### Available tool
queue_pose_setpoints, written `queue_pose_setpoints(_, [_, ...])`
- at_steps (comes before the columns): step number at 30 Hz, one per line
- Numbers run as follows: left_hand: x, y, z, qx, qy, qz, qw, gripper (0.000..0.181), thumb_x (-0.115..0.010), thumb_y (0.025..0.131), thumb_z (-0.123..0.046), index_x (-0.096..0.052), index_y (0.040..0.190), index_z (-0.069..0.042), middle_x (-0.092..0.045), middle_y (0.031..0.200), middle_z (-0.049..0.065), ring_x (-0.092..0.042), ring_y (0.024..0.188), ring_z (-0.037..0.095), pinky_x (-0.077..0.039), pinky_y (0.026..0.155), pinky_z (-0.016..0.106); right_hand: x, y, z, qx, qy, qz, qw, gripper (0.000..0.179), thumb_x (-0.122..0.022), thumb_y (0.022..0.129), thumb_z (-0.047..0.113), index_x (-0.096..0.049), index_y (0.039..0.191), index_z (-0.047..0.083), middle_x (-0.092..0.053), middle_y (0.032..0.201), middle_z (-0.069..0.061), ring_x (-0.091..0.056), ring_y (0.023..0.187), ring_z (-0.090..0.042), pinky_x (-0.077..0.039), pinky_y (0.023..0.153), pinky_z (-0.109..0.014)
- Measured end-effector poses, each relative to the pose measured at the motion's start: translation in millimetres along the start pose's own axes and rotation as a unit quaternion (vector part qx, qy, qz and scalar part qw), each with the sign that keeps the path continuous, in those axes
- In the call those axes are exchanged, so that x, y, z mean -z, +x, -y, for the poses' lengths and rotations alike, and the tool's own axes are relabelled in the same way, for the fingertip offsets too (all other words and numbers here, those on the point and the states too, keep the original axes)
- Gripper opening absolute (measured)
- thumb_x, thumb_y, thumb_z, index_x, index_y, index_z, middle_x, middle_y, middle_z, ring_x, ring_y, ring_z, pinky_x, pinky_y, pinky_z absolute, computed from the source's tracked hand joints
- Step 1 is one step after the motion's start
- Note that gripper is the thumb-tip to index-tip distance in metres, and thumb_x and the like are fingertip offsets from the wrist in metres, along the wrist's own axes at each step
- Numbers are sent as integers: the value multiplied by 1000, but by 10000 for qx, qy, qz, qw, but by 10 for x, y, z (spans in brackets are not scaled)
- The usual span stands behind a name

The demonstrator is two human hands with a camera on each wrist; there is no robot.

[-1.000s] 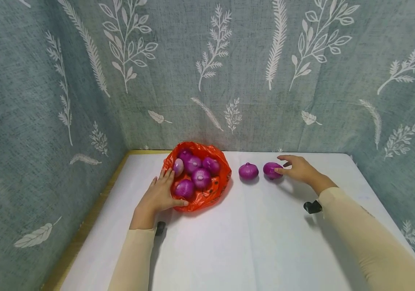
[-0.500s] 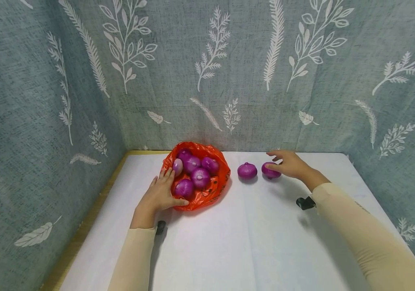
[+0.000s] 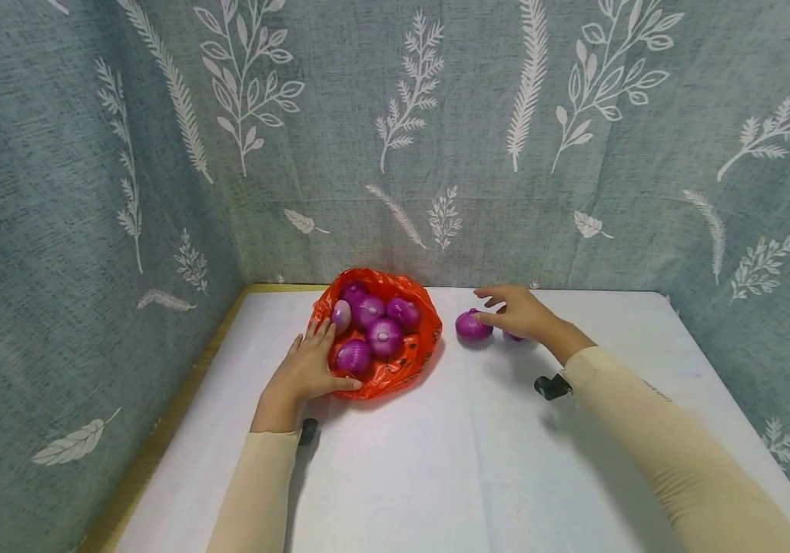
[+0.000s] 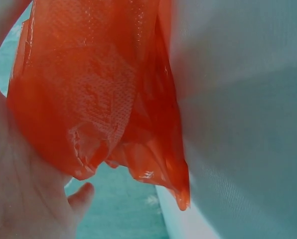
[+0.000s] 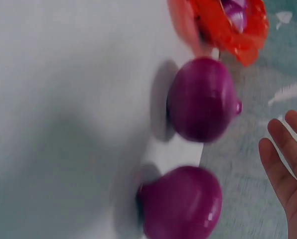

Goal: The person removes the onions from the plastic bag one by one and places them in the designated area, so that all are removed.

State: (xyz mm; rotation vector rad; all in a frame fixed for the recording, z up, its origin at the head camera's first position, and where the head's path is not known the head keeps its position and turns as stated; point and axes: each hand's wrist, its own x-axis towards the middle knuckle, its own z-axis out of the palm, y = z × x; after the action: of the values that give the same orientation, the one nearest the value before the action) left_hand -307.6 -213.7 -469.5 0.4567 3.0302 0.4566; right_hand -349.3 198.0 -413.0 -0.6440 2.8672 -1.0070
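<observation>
A red plastic bag (image 3: pixel 414 367) stands with its mouth spread wide and several purple onions (image 3: pixel 383 339) inside. Against its left side rests my left hand (image 3: pixel 303 371), fingers and thumb extended along the rim; the left wrist view shows the palm (image 4: pixel 26 184) beside the bag's wall (image 4: pixel 83 99). Two more onions lie right of the bag. My right hand (image 3: pixel 525 312) hovers over them, fingers loosely extended, its thumb tip by the nearer-to-bag onion (image 3: pixel 469 329). The other onion (image 3: pixel 514 336) is mostly hidden under that hand. In the right wrist view, both onions (image 5: pixel 203 102) appear apart from the fingers (image 5: pixel 283 172).
White cloth (image 3: pixel 395 476) covers the table, with a wooden edge (image 3: pixel 180 399) showing at the left. Grey-green leaf-patterned curtains (image 3: pixel 340 138) rise behind and at both sides. A black wrist strap piece (image 3: pixel 552 386) sits below the right wrist.
My right hand has moved left, from the farther onion over to the one nearer the bag. The onions stay in place. My left hand keeps its position at the bag.
</observation>
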Motion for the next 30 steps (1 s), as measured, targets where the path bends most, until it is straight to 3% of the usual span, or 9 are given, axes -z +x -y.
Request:
queue_pose_setpoints(6, [10, 4, 23, -28, 18, -30, 10000, 135, -69, 58, -82, -17, 155, -3, -13, 161, 16, -2, 147, 33, -3, 116, 53, -164, 91, 127, 82, 232, 120, 9996, 56, -73, 88, 33, -57, 136, 10, -62, 126, -13, -61, 110, -30, -50, 93, -46])
queue_pose_setpoints(12, [-2, 9, 36, -38, 21, -30, 10000, 137, -70, 57, -82, -17, 155, -4, -13, 161, 15, -2, 147, 32, -3, 116, 52, -280, 131, 309, 197, 62, 257, 9995, 57, -72, 86, 39, -58, 136, 15, -63, 126, -10, -60, 113, -29, -46, 97, -50])
queue_pose_setpoints(22, [-7, -3, 50, -160, 62, -140, 9998, 138, -69, 56, -83, -17, 155, -1, -15, 160, 16, -2, 147, 33, -7, 116, 54, -546, 240, 450, 712, 305, 443, 9960, 58, -73, 87, 36, -58, 136, 9, -61, 129, -9, -61, 107, -26, -54, 87, -41])
queue_pose_setpoints(30, [-27, -12, 51, -113, -39, -83, 9999, 137, -71, 57, -81, -17, 155, -3, -14, 160, 16, -3, 147, 33, -4, 116, 53, -747, 274, 621, 863, 304, 580, 9941, 61, -72, 87, 41, -57, 137, 9, -62, 128, -9, -60, 111, -26, -48, 95, -45])
